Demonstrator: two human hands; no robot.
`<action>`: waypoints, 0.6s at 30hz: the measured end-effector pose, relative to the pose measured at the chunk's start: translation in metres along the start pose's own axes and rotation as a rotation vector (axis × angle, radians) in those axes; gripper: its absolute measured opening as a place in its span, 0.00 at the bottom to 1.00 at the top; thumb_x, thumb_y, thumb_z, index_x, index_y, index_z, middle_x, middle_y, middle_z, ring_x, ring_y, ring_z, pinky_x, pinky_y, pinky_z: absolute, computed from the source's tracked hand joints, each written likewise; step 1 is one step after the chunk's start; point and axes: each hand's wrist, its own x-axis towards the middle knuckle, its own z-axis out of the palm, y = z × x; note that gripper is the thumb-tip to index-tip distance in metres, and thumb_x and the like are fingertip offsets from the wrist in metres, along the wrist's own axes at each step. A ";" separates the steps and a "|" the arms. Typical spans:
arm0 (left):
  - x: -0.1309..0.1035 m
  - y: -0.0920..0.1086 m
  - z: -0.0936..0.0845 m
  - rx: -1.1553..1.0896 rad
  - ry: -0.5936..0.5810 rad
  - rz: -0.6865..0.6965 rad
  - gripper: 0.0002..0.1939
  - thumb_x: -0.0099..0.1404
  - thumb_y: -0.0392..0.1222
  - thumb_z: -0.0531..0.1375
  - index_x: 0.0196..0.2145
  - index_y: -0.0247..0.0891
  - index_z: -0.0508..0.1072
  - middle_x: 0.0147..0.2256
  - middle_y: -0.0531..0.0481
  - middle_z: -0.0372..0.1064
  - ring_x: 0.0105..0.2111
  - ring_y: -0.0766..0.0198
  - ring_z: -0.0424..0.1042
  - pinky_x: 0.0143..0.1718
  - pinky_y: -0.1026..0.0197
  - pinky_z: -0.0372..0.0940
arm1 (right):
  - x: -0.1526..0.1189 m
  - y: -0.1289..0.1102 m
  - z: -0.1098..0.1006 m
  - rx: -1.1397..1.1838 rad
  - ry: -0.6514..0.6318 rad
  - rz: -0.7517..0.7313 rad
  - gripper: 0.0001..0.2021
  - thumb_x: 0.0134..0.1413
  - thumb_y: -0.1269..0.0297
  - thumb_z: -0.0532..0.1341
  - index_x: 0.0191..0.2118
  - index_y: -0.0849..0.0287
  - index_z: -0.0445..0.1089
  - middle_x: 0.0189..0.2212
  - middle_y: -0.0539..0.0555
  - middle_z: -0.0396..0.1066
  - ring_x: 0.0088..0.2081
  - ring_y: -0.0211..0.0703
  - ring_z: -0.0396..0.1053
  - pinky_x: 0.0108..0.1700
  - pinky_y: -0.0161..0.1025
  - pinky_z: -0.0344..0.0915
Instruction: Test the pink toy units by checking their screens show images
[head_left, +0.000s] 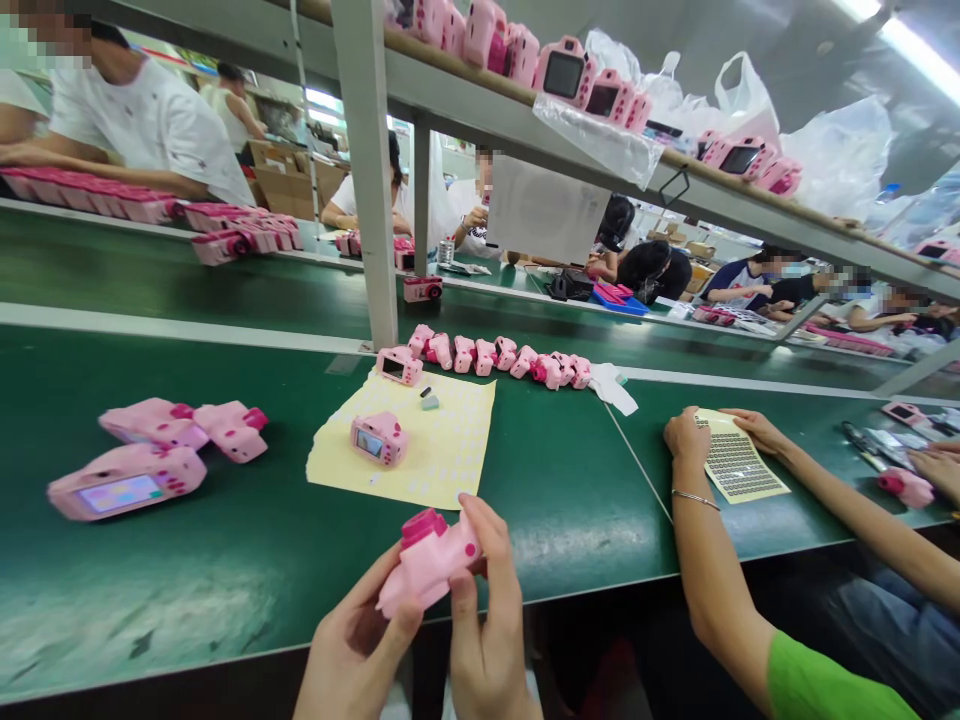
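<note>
A pink toy camera (431,560) is held between my two hands at the table's front edge, its dark pink lens tilted up. My left hand (360,630) grips its left end with thumb and fingers. On the right end, the thumb and fingers of my right hand (491,600) are closed round it. Just beyond lies a yellow sticker sheet (442,460), with another toy camera (379,438) standing on it, its screen lit. A small grey-green block (430,402) also rests on the sheet. To the left, several pink cameras (131,482) lie together, one with a lit screen.
A row of pink cameras (506,355) runs along the back of the green table (585,500). At right, a co-worker's hands (686,437) hold a label sheet (742,465). A metal post (367,170) rises behind, under a shelf (465,85) bearing cameras and plastic bags.
</note>
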 end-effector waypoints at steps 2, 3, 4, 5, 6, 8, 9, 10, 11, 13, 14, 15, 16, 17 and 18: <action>0.001 0.006 0.001 -0.006 0.054 -0.021 0.28 0.46 0.58 0.79 0.44 0.43 0.87 0.44 0.44 0.85 0.43 0.46 0.85 0.41 0.62 0.79 | -0.004 0.002 0.002 0.004 -0.019 0.023 0.22 0.76 0.57 0.52 0.70 0.39 0.58 0.67 0.52 0.66 0.67 0.45 0.65 0.66 0.42 0.66; 0.002 0.009 0.002 -0.004 0.075 -0.032 0.30 0.44 0.59 0.80 0.43 0.42 0.87 0.43 0.43 0.85 0.43 0.44 0.85 0.40 0.60 0.80 | -0.006 0.002 0.003 0.012 -0.029 0.046 0.22 0.76 0.58 0.52 0.71 0.38 0.58 0.68 0.52 0.65 0.68 0.45 0.64 0.66 0.43 0.66; 0.002 0.011 0.002 0.002 0.086 -0.041 0.31 0.43 0.60 0.80 0.42 0.41 0.87 0.44 0.42 0.85 0.43 0.43 0.85 0.40 0.59 0.80 | -0.007 0.003 0.003 0.018 -0.040 0.063 0.23 0.76 0.59 0.52 0.71 0.37 0.57 0.68 0.51 0.65 0.68 0.45 0.65 0.67 0.44 0.66; 0.002 0.013 0.002 0.009 0.092 -0.044 0.33 0.42 0.61 0.80 0.43 0.40 0.86 0.44 0.41 0.84 0.44 0.42 0.84 0.41 0.58 0.80 | -0.009 0.002 0.003 0.019 -0.050 0.075 0.23 0.76 0.59 0.52 0.71 0.37 0.57 0.68 0.52 0.64 0.68 0.46 0.65 0.67 0.45 0.66; 0.001 0.014 0.003 0.016 0.090 -0.045 0.34 0.43 0.61 0.80 0.44 0.39 0.86 0.45 0.40 0.84 0.45 0.42 0.84 0.42 0.57 0.80 | -0.010 0.002 0.003 0.014 -0.058 0.080 0.23 0.75 0.60 0.53 0.71 0.37 0.57 0.69 0.52 0.64 0.68 0.47 0.65 0.67 0.47 0.66; 0.001 0.015 0.005 0.022 0.080 -0.043 0.34 0.44 0.62 0.79 0.45 0.39 0.86 0.46 0.39 0.84 0.46 0.42 0.83 0.45 0.56 0.79 | -0.011 -0.001 0.002 -0.003 -0.062 0.090 0.24 0.74 0.62 0.54 0.71 0.38 0.57 0.70 0.53 0.63 0.69 0.49 0.64 0.67 0.49 0.66; 0.001 0.016 0.006 0.015 0.076 -0.043 0.34 0.43 0.62 0.79 0.44 0.39 0.86 0.46 0.39 0.84 0.47 0.42 0.83 0.45 0.57 0.79 | -0.011 -0.003 0.002 -0.012 -0.058 0.094 0.25 0.74 0.63 0.54 0.71 0.38 0.58 0.70 0.53 0.62 0.69 0.49 0.63 0.67 0.49 0.66; 0.001 0.016 0.007 0.001 0.075 -0.042 0.34 0.42 0.62 0.79 0.43 0.40 0.86 0.45 0.40 0.84 0.46 0.42 0.84 0.44 0.57 0.79 | -0.011 -0.005 0.001 -0.017 -0.053 0.096 0.25 0.73 0.64 0.54 0.71 0.39 0.58 0.70 0.53 0.62 0.69 0.50 0.63 0.67 0.48 0.66; 0.001 0.016 0.008 -0.019 0.075 -0.040 0.34 0.41 0.62 0.80 0.42 0.41 0.87 0.44 0.40 0.85 0.45 0.43 0.84 0.43 0.58 0.79 | -0.011 -0.007 0.001 -0.018 -0.048 0.097 0.25 0.73 0.65 0.54 0.71 0.39 0.58 0.70 0.53 0.62 0.70 0.49 0.62 0.67 0.48 0.66; 0.002 0.015 0.008 -0.060 0.066 -0.036 0.32 0.38 0.61 0.81 0.40 0.43 0.87 0.42 0.42 0.85 0.43 0.45 0.85 0.41 0.61 0.79 | -0.010 -0.011 0.000 0.007 -0.028 0.104 0.25 0.73 0.67 0.54 0.70 0.39 0.60 0.70 0.52 0.62 0.70 0.47 0.62 0.68 0.45 0.65; 0.003 0.014 0.007 -0.076 0.053 -0.033 0.31 0.38 0.60 0.81 0.39 0.45 0.87 0.42 0.42 0.85 0.43 0.46 0.85 0.40 0.62 0.79 | -0.009 -0.013 0.000 0.032 -0.015 0.111 0.24 0.72 0.67 0.54 0.68 0.39 0.61 0.69 0.51 0.63 0.69 0.46 0.62 0.68 0.43 0.64; 0.004 0.012 0.005 -0.085 0.034 -0.029 0.30 0.39 0.59 0.81 0.39 0.46 0.87 0.43 0.43 0.85 0.43 0.46 0.85 0.40 0.63 0.79 | -0.008 -0.014 0.000 0.065 -0.002 0.121 0.23 0.72 0.67 0.55 0.67 0.39 0.63 0.69 0.50 0.64 0.69 0.44 0.63 0.67 0.41 0.64; 0.004 0.011 0.003 -0.084 0.003 -0.024 0.29 0.41 0.58 0.81 0.41 0.48 0.87 0.44 0.44 0.84 0.44 0.47 0.85 0.42 0.63 0.78 | -0.006 -0.016 0.000 0.103 0.014 0.131 0.22 0.72 0.67 0.55 0.65 0.39 0.64 0.68 0.49 0.65 0.68 0.43 0.63 0.67 0.39 0.63; 0.004 0.010 0.002 -0.075 -0.033 -0.017 0.28 0.43 0.58 0.80 0.43 0.48 0.87 0.46 0.44 0.84 0.46 0.47 0.84 0.43 0.63 0.78 | -0.005 -0.017 -0.001 0.143 0.026 0.142 0.20 0.72 0.66 0.55 0.64 0.39 0.66 0.67 0.49 0.66 0.68 0.42 0.64 0.67 0.38 0.63; 0.004 0.009 0.001 -0.063 -0.069 -0.006 0.29 0.45 0.57 0.80 0.45 0.49 0.86 0.48 0.44 0.83 0.47 0.47 0.83 0.45 0.62 0.78 | -0.003 -0.019 -0.001 0.184 0.034 0.156 0.19 0.72 0.66 0.56 0.62 0.39 0.68 0.66 0.48 0.67 0.68 0.42 0.64 0.66 0.38 0.63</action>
